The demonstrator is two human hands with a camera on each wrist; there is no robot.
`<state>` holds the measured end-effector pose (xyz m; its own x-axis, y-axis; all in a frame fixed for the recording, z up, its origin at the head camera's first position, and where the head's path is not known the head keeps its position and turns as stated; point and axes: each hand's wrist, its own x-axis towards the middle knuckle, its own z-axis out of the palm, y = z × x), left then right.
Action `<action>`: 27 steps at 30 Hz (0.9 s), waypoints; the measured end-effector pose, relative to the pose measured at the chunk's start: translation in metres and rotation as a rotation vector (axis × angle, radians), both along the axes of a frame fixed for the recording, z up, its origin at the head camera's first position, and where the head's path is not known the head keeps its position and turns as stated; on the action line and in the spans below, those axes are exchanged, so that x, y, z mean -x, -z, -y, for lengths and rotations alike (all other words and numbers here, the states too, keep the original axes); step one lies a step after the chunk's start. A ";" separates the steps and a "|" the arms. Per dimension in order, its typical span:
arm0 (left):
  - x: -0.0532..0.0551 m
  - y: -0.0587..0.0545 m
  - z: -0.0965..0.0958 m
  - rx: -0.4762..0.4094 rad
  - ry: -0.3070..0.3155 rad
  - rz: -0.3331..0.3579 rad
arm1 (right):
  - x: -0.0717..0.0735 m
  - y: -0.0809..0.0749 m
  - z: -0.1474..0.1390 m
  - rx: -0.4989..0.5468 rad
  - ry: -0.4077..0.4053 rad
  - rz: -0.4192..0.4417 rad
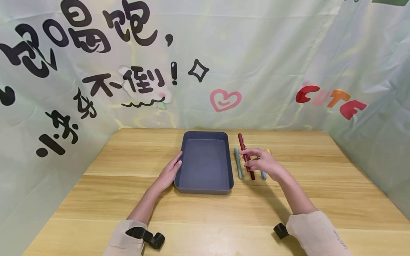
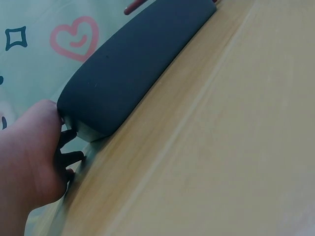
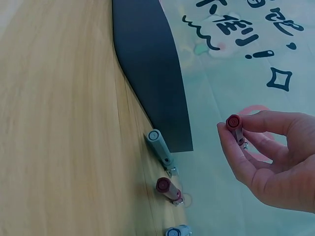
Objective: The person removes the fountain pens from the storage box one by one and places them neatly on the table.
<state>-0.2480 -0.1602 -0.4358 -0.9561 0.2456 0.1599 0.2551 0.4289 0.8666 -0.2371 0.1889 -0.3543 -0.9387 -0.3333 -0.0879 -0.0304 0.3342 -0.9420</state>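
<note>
A dark red pen point(image 1: 241, 141) is held up off the table, pinched between the thumb and fingers of my right hand point(image 1: 267, 164); the right wrist view shows the held pen point(image 3: 235, 122) end-on. Below it on the table lie a green pen point(image 1: 238, 164), a second dark red pen point(image 1: 252, 175), a blue pen point(image 1: 263, 175) and a yellow pen point(image 1: 268, 151), the last mostly hidden by the hand. My left hand point(image 1: 168, 175) touches the left side of a dark grey-blue rectangular tray point(image 1: 205, 191), its fingers fairly straight against the wall.
The tray stands on a light wooden table point(image 1: 205, 220), left of the pens. A printed pale fabric backdrop point(image 1: 256, 64) rises behind the table and along its sides. Black straps with small devices sit at both sleeve cuffs.
</note>
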 end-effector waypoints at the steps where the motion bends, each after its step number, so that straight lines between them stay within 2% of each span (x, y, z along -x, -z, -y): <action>1: 0.000 0.000 0.000 -0.001 0.001 0.001 | 0.000 0.000 -0.001 -0.003 0.001 -0.001; 8: 0.002 0.001 0.000 -0.006 0.004 -0.005 | 0.000 0.001 -0.009 -0.007 -0.004 -0.025; 15: 0.000 0.000 0.000 -0.007 0.001 0.005 | 0.000 0.002 -0.021 -0.071 0.015 -0.044; 23: 0.002 0.001 0.001 -0.012 0.004 0.018 | -0.004 0.004 -0.036 -0.088 0.027 -0.020; 26: 0.001 0.000 0.001 -0.012 0.012 0.029 | -0.004 0.005 -0.043 -0.097 0.027 -0.020; 27: -0.002 -0.005 0.000 -0.013 0.015 0.041 | -0.005 0.006 -0.046 -0.097 0.028 -0.021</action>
<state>-0.2462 -0.1601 -0.4306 -0.9583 0.2577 0.1236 0.2251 0.4145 0.8818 -0.2325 0.2345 -0.3600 -0.9495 -0.2976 -0.0989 -0.0391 0.4253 -0.9042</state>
